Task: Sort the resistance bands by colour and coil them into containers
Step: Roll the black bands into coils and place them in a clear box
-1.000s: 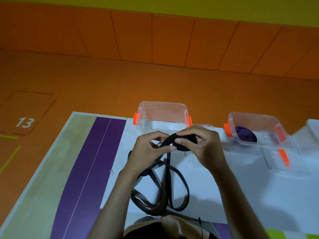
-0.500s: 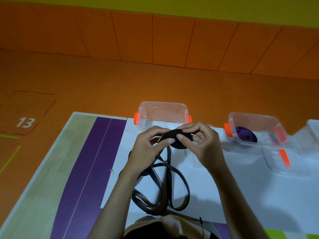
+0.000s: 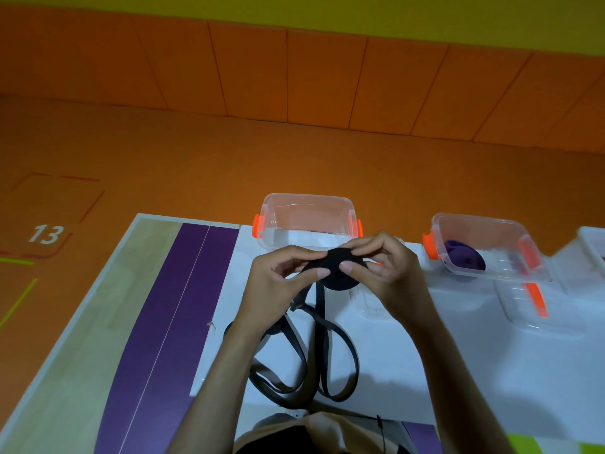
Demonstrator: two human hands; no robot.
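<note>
A black resistance band point(image 3: 334, 268) is partly wound into a flat coil held above the white sheet. My left hand point(image 3: 278, 286) pinches the coil's left edge, and my right hand point(image 3: 383, 270) grips its right side with thumb and fingers. The band's loose loops point(image 3: 330, 362) trail down onto the sheet toward me. Behind the coil stands an empty clear container with orange clips point(image 3: 307, 219). A second clear container point(image 3: 484, 247) to the right holds a coiled purple band point(image 3: 465, 258).
A clear lid with an orange strip point(image 3: 530, 306) lies in front of the right container, another clear lid point(image 3: 370, 306) lies under my right hand. A third container's edge point(image 3: 592, 244) shows at far right. The table's left part has purple and wood-coloured stripes point(image 3: 163, 322).
The coil has grown thicker as both hands kept turning it. The trailing loops have shortened a little and shifted on the sheet.
</note>
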